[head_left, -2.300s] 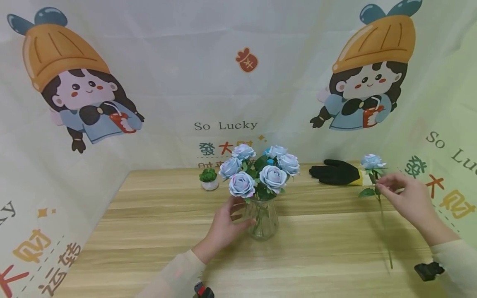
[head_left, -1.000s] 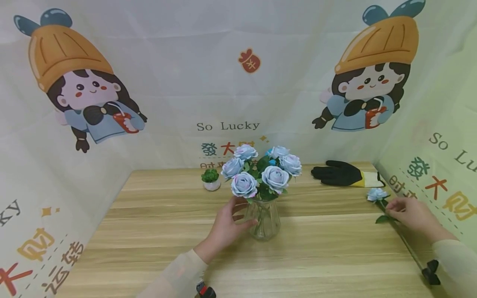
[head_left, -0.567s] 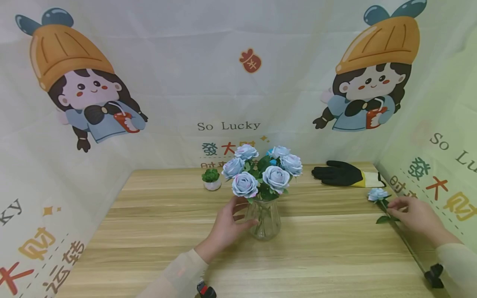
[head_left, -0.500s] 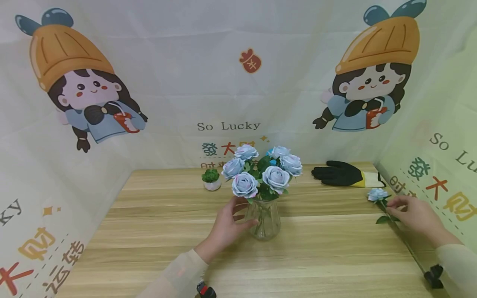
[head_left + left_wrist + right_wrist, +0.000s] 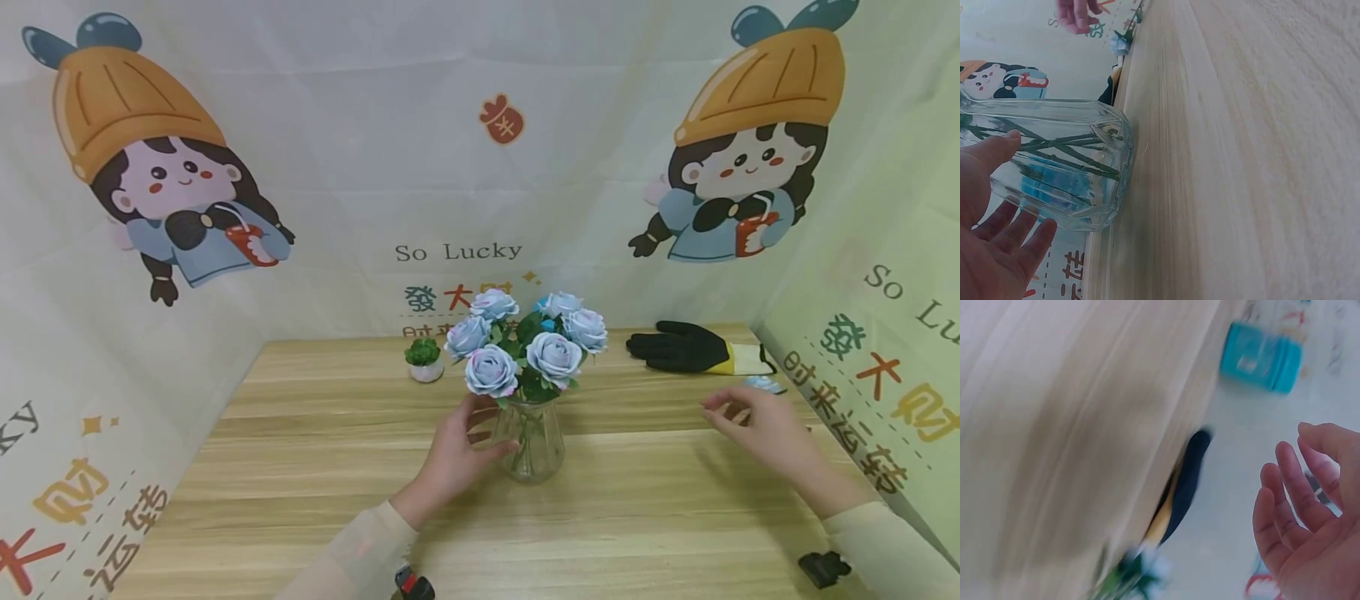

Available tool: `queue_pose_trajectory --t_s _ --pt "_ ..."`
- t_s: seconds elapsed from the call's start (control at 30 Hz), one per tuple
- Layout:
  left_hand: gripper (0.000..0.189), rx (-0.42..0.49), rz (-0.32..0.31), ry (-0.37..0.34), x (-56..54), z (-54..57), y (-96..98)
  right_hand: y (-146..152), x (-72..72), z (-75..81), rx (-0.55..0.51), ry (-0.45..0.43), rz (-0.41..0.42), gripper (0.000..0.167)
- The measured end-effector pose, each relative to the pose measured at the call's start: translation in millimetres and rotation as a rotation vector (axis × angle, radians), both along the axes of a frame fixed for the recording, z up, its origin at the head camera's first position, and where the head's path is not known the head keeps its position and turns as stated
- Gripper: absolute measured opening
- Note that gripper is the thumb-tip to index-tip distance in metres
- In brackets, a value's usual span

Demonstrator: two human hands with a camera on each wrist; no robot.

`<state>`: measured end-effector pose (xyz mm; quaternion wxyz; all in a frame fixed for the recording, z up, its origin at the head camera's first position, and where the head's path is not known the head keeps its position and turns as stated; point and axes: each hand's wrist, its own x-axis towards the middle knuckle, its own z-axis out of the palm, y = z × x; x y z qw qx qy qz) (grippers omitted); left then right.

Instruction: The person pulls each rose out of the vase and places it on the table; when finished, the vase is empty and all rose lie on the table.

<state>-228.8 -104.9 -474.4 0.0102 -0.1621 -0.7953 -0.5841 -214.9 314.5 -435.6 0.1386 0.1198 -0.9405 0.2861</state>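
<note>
My left hand (image 5: pixel 457 450) holds a clear glass vase (image 5: pixel 534 454) on its left side, thumb across the front and fingers behind. The vase stands upright with several pale blue roses (image 5: pixel 553 358) in it, their green stems (image 5: pixel 1066 147) crossing inside the glass. My right hand (image 5: pixel 765 429) hovers above the table's right side with loosely bent fingers and nothing in them. Behind it, a single blue rose (image 5: pixel 765 383) lies on the table, mostly hidden by the hand in the head view. The rose's bloom (image 5: pixel 1120 44) also shows in the left wrist view.
A black work glove (image 5: pixel 682 346) with a yellow and white cuff lies at the back right. A small potted succulent (image 5: pixel 424 360) stands left of the vase. Behind the roses is a blue lidded container (image 5: pixel 1260 357). A printed cloth (image 5: pixel 360 167) hangs along the table's back and sides.
My right hand lowered the single rose onto the table's right side, let go of it and moved left. My left hand has stayed at the vase.
</note>
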Motion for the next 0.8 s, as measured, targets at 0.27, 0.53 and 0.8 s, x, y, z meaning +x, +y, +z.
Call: queue_pose_trajectory --t_s 0.27,0.53,0.8 --pt "0.064 0.004 -0.008 0.004 -0.9 -1.1 -0.1 -64.2 9.3 11.4 -0.091 0.120 0.168 0.013" --pt "0.064 -0.007 0.000 0.006 0.2 0.2 0.2 -114.4 20.1 23.9 -0.196 0.225 0.319 0.025" --pt "0.064 0.004 -0.004 0.003 0.2 0.4 0.2 -145.9 24.4 34.3 -0.248 0.335 0.436 0.027"
